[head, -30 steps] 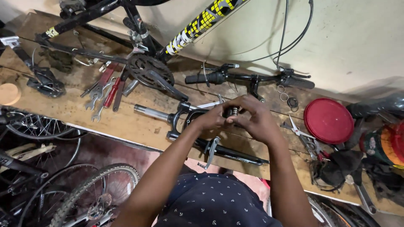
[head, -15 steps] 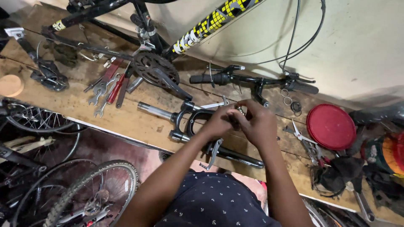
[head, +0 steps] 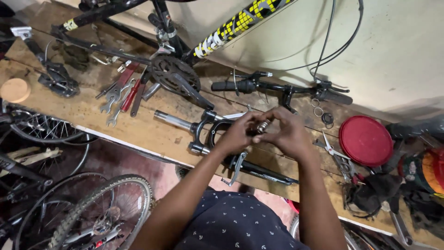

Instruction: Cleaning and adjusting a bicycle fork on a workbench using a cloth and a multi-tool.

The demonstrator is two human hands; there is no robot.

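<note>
Small metal spring part (head: 263, 126) is sitting pinched between both hands above the tabletop (head: 152, 132), left hand (head: 238, 134) closing on it from the left, right hand (head: 289, 134) from the right, its long axis tilting up-right, over the black fork (head: 208, 134).

Both hands meet over the wooden bench (head: 152, 132). The left hand (head: 238, 134) and the right hand (head: 287, 134) pinch a small metal spring part (head: 262, 126) between their fingertips. Right under them on the bench lies a black bike fork (head: 208, 132). Behind the hands lies a black handlebar (head: 277, 87); to the right of them, a red round lid (head: 365, 140). Left of the fork lie wrenches (head: 121, 92) and a crank with chainring (head: 175, 76).
</note>
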